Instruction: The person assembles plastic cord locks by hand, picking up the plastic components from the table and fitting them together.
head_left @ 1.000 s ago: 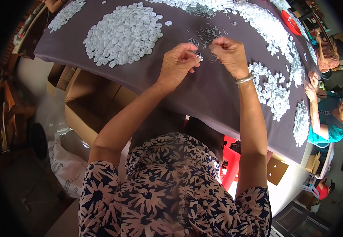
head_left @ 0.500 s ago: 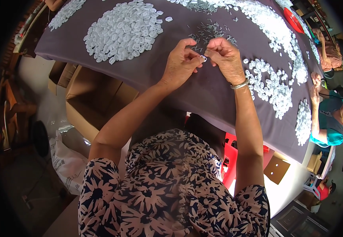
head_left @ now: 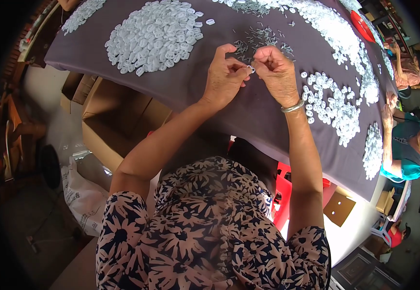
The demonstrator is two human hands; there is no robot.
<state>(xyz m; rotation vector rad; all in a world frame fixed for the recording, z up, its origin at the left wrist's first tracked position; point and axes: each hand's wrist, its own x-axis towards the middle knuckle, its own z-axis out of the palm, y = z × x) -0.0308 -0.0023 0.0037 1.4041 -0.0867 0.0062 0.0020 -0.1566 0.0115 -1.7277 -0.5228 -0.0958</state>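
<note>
My left hand (head_left: 225, 76) is closed in a pinch on a small white plastic piece (head_left: 251, 69), which sticks out past the fingertips. Close beside it, my right hand (head_left: 277, 75) has thumb and forefinger pressed together at the edge of that piece. Whatever lies between those right fingertips is too small to make out. Just beyond both hands, small grey metal pins or screws (head_left: 263, 37) are scattered on the dark tablecloth (head_left: 181, 92). To the right of my right hand lies a loose group of white plastic pieces (head_left: 333, 107).
A big heap of white oval pieces (head_left: 154, 36) lies at the left, and a long bank of white pieces (head_left: 335, 31) runs along the far right. A red tray (head_left: 362, 26) sits among them. Below the table's edge stands a cardboard box (head_left: 108, 121). A co-worker (head_left: 405, 145) sits at the right.
Both hands stay together over the same spot, with only slight finger movement around the white piece. The whole view has shifted a little.
</note>
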